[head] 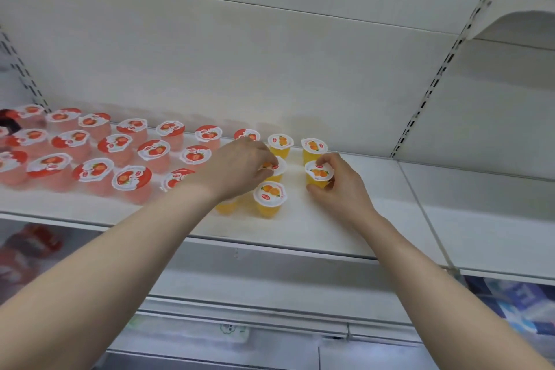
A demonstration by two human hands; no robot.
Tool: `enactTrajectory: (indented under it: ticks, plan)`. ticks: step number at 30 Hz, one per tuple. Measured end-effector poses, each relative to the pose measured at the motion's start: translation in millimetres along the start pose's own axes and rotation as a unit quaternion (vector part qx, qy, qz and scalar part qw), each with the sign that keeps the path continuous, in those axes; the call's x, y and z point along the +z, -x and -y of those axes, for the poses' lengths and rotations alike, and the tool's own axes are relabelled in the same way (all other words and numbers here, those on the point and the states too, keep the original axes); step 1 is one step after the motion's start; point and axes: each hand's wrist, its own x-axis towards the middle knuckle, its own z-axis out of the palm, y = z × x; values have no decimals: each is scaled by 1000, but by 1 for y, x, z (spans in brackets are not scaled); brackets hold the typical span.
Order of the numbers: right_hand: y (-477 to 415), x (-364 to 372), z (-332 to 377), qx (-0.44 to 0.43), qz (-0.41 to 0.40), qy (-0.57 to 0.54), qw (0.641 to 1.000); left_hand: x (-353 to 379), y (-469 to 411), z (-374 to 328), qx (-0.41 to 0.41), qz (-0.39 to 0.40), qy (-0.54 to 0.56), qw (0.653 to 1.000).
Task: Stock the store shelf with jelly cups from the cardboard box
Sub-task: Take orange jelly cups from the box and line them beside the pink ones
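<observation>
On the white shelf (315, 228) stand several orange jelly cups beside several red strawberry jelly cups (90, 170). My left hand (240, 167) reaches over the shelf and pinches the lid edge of an orange cup (275, 168) in the middle row. My right hand (339, 186) grips another orange cup (319, 176) by its side and rim, standing upright on the shelf. A further orange cup (269, 198) stands in front between my hands. Two more orange cups (280, 143) (313, 147) stand at the back. The cardboard box is out of view.
A white back panel (240, 54) rises behind the shelf. Slotted uprights (441, 69) divide the bays. The shelf's right part (480, 204) is bare. Packaged goods (30, 249) show on the lower shelf at left and lower right (510, 303).
</observation>
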Motion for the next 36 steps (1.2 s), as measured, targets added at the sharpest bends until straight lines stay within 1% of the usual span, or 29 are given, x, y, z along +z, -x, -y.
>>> enactTrajectory:
  ticks: [5, 8, 13, 17, 20, 24, 28, 32, 36]
  plan:
    - [-1, 5, 5, -13, 1, -1, 1000, 0, -1, 1, -1, 2, -3, 1000]
    - [0, 5, 5, -21, 3, 17, 1000, 0, 0, -1, -4, 2, -1, 1000]
    - [2, 7, 3, -51, -3, 88, 995, -1, 1, -1, -4, 0, 3, 1000]
    - [2, -5, 6, -76, 28, 157, 984, -5, 3, 1, -4, 16, 5, 1000]
    - [-2, -23, 19, -103, 46, 216, 970, -15, 8, 6, -9, 4, 4, 1000]
    - [-1, -40, 54, -133, 65, 297, 943, -38, 32, 13, -14, -10, -2, 1000]
    - [15, -31, 106, -179, 22, 325, 929, -69, 81, 34, -16, -50, -11, 999]
    - [42, 5, 166, -235, -10, 312, 920, -98, 145, 66, -17, -82, -34, 996]
    - [79, 66, 232, -304, -12, 292, 907, -126, 240, 112, -33, -96, -66, 993]
